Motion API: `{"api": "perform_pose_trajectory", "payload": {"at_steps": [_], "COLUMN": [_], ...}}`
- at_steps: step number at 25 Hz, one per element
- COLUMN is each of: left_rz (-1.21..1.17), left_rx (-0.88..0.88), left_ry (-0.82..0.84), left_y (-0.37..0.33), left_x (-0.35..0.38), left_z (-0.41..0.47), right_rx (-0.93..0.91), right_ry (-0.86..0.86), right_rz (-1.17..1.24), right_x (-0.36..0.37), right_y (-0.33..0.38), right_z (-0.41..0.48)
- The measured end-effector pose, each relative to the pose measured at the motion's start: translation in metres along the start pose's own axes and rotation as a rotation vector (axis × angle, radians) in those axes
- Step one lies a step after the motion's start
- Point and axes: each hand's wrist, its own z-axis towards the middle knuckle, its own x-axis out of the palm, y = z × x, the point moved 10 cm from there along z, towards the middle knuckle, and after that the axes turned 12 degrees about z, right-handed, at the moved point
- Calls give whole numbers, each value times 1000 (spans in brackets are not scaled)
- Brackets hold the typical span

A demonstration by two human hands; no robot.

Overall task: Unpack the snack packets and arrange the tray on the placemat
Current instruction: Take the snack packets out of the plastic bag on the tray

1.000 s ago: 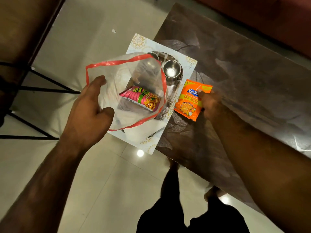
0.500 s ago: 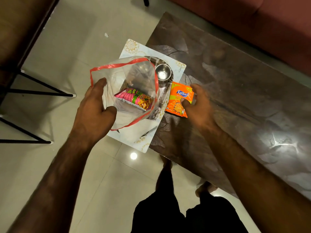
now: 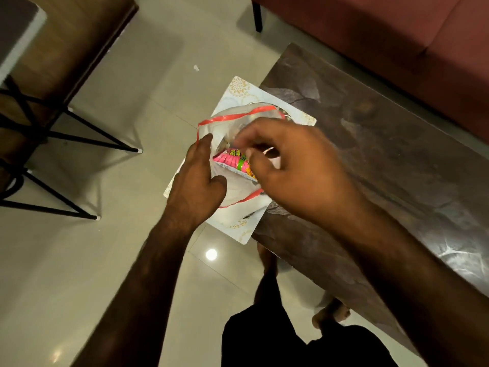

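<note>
Right hand (image 3: pixel 291 168) has left the orange pkt, fingers now pinching into the bag (image 3: pixel 238 120) for the pink packet (image 3: pixel 230 160); left hand (image 3: pixel 201 178) clenched on bag rim; next: lift pkt out.

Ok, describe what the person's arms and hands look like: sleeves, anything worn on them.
Both forearms are bare up to the frame edge, with no sleeves in view. The left hand and right hand wear no gloves; no watch, bracelet or ring is visible, though the right hand is motion-blurred. Lower down, dark black clothing shows.

I see yellow-green lettering on the pink snack packet (image 3: pixel 229 160) inside the clear red-rimmed plastic bag (image 3: pixel 232 118), but I can't read it.
</note>
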Motion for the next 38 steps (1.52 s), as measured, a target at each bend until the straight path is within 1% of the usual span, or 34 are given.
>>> {"api": "perform_pose_trajectory", "payload": {"at_steps": [2,3,5,7,11,13,16,20,24,27,30,31,33,35,36,38], "left_rz": [-7,-11,-25,-43,-89,-107,-125,-106,-125,-186,-331,-406,-494,-479,-462,-440], "left_rx": [10,7,-8,-19,-5,-2,-14,-42,-51,-83,-86,-80,-94,-118,-121,-111], "left_ry": [-8,-7,8,32,42,44,63,104,127,174,249,270,279,257,251,277], "left_y": [0,0,1,4,9,11,17,22,17,15,10,5,1,1,1,-3], "left_x": [-2,-2,0,3,7,7,11,16,17,18,21,23,27,28,27,27], "left_z": [-2,-4,-9,-13,-21,-24,-24,-20,-15,-11,-6,-4,-1,0,0,-2], "right_rx": [72,136,303,396,461,479,471,400,497,511,517,520,596,714,717,673], "right_ry": [322,430,548,598,626,616,572,431,244,152,149,170,223,198,174,144], "right_rz": [-337,-444,-536,-624,-759,-794,-791,-678,-359,-174,-63,14,310,636,714,672], "right_x": [56,78,109,130,154,161,163,147,107,75,53,50,50,49,46,40], "right_y": [-8,-22,-55,-90,-147,-164,-167,-138,-110,-88,-69,-68,-67,-73,-75,-78], "right_z": [23,33,49,60,66,66,69,63,49,34,16,12,2,-6,-7,-7]}}
